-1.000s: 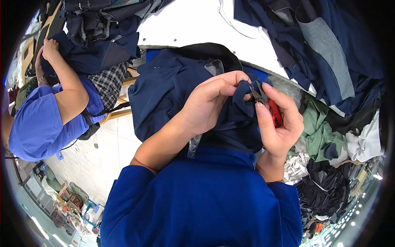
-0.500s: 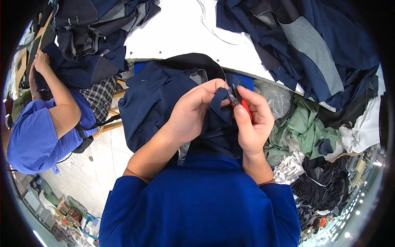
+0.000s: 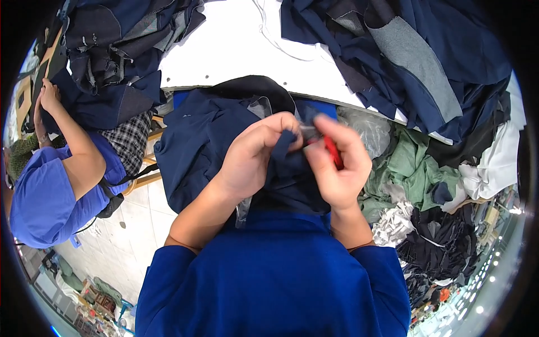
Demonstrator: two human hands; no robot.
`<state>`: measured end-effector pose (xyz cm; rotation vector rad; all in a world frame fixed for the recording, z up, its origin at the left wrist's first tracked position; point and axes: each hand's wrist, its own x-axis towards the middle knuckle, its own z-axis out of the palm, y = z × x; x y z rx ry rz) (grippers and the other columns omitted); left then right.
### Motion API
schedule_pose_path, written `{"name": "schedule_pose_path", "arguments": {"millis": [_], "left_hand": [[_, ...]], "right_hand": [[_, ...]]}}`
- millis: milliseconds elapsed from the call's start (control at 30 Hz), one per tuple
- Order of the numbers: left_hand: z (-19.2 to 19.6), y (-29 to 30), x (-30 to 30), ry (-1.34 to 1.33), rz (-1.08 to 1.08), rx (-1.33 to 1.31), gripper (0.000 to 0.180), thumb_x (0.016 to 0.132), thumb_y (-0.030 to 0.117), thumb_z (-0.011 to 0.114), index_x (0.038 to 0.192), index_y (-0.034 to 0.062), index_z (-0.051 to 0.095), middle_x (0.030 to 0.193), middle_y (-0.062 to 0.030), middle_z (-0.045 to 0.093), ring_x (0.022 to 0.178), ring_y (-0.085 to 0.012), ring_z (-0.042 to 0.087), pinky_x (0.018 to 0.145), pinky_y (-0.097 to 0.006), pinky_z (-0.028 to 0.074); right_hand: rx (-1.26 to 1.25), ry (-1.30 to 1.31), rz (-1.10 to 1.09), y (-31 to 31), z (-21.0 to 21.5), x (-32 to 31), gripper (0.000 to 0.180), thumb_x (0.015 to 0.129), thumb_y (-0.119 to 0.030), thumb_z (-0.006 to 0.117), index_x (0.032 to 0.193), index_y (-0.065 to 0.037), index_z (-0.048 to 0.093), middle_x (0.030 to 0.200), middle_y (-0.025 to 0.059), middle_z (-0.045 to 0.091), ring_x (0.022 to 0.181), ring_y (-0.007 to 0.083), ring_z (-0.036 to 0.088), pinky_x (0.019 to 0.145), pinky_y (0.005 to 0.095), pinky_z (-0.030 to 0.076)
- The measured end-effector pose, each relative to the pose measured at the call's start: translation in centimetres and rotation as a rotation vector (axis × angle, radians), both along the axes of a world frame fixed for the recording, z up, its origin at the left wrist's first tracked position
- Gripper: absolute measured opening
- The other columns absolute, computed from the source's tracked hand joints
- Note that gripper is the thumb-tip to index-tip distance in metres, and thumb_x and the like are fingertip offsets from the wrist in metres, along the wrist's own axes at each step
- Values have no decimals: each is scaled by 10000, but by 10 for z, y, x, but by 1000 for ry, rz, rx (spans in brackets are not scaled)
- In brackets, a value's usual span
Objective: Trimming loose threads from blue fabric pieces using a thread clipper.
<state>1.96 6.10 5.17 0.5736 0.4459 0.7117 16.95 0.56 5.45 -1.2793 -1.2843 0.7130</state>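
Observation:
A navy garment (image 3: 193, 132) lies bunched over my lap, with a black band along its far side and a grey patch showing. My left hand (image 3: 250, 151) pinches a fold of this garment between thumb and fingers, lifting it off the rest. Closed around red-handled thread snips (image 3: 332, 151), my right hand (image 3: 343, 171) is close beside the left. The snips' blades are smeared by motion near the pinched fold; whether they touch the cloth I cannot tell.
Ahead stands a white table (image 3: 236, 50), carrying navy and grey fabric piles (image 3: 126, 53) at left and cut garments (image 3: 418, 62) at right. Green cloth (image 3: 412, 168), white scraps and dark bundles lie to my right. A person in blue (image 3: 50, 185) sits at the left.
The view has shifted slightly, moving the surroundings left. My right hand has turned, and the snips' blades, sharp before, are blurred now. The left hand still pinches the fold.

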Motion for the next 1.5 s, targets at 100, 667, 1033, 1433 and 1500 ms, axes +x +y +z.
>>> {"name": "schedule_pose_path", "arguments": {"millis": [100,667,1033,1433,1500], "left_hand": [[-3,-8,5,-64,-18,54,170,714,70,357,752,0,507,803,-82,495,770,-147,447,733,-237,356],[-4,-2,7,-85,78,-101,159,803,60,390,883,56,528,907,-32,555,888,-108,506,850,-247,362],[-4,-3,7,-66,108,-69,194,790,14,370,915,49,513,928,-36,550,911,-114,505,866,-248,371],[1,-3,11,24,126,-51,193,807,24,368,937,50,509,946,-33,533,931,-109,488,876,-250,359],[1,-3,10,32,123,-55,192,808,25,369,937,50,509,946,-32,534,933,-107,488,875,-249,359]], "right_hand": [[-160,841,-194,16,-3,7,336,923,-160,543,1211,4,492,751,7,528,499,5,340,423,149,231],[-44,-30,82,-2,18,-1,334,751,62,665,1074,65,582,956,111,646,830,106,598,765,202,453],[-74,18,73,-2,18,-2,320,773,54,646,1084,73,573,975,129,647,863,120,606,798,210,453],[-41,18,19,0,17,-1,309,746,48,680,1047,47,610,932,127,664,787,125,628,712,214,483],[-38,20,16,2,16,-2,308,746,46,682,1045,47,610,927,125,664,784,124,627,710,212,481]]}}
